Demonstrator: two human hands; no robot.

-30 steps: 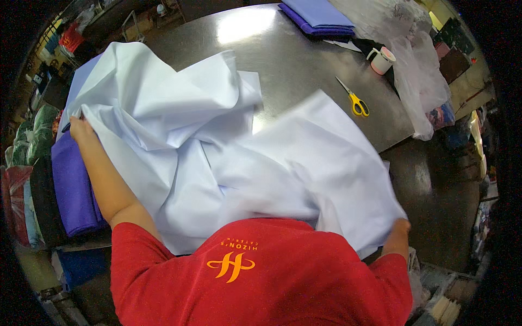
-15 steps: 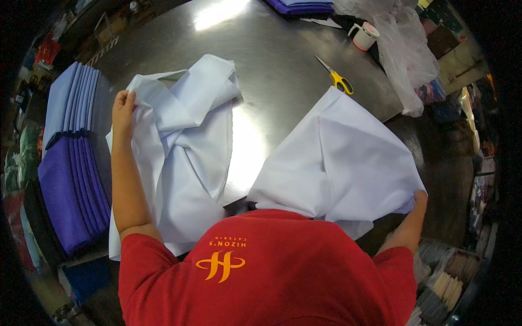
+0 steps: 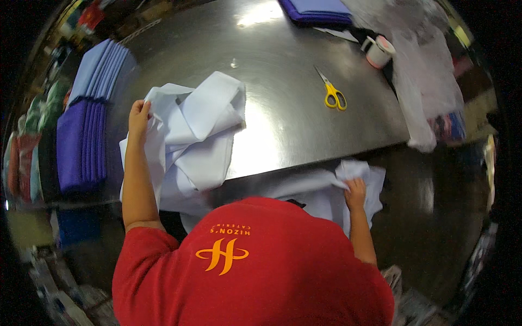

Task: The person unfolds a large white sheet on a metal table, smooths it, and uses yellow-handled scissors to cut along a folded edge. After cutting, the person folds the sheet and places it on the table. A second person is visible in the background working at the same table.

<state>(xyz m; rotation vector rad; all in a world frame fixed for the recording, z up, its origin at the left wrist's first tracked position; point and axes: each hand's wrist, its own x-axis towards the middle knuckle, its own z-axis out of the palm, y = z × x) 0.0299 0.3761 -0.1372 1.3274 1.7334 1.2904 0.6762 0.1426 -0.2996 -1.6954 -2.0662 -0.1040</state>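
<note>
A large white cloth (image 3: 204,157) lies bunched and folded over the left part of the metal table and hangs off its near edge. My left hand (image 3: 139,113) pinches its edge at the upper left corner of the bunch. At the right, my right hand (image 3: 356,191) grips another stretch of white cloth (image 3: 370,179), below the table's near edge. My body hides the middle part between the two stretches. Yellow-handled scissors (image 3: 333,93) lie on the table beyond the right hand, touching nothing.
The metal table (image 3: 293,125) spans the middle. Folded light blue cloths (image 3: 100,70) and purple cloths (image 3: 82,144) stand stacked at the left. More folded purple cloth (image 3: 315,16) lies at the far edge. A white mug (image 3: 379,53) stands by a clear plastic bag (image 3: 421,81) at the right.
My right hand has come inward and away from the right, and the cloth it holds has dropped off the tabletop, uncovering the area near the scissors. My left hand keeps its grip.
</note>
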